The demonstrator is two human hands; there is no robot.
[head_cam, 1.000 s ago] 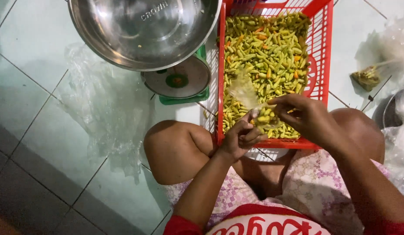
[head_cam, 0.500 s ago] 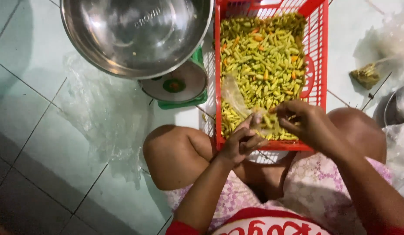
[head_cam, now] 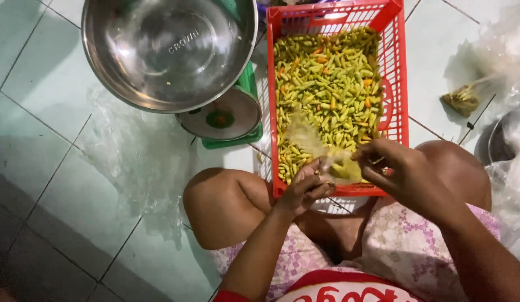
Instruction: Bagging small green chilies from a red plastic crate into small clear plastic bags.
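Head view: a small clear plastic bag of chillies is being pinched by both hands above the red slotted plastic basket; probably best kept upright.

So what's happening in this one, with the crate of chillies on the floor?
A person sits cross-legged on a tiled floor with a red plastic crate of small green and orange chillies in front of them. The left hand and right hand together hold a small clear plastic bag containing a few chillies at the crate's near edge. To the left, a steel bowl sits on a green scale.
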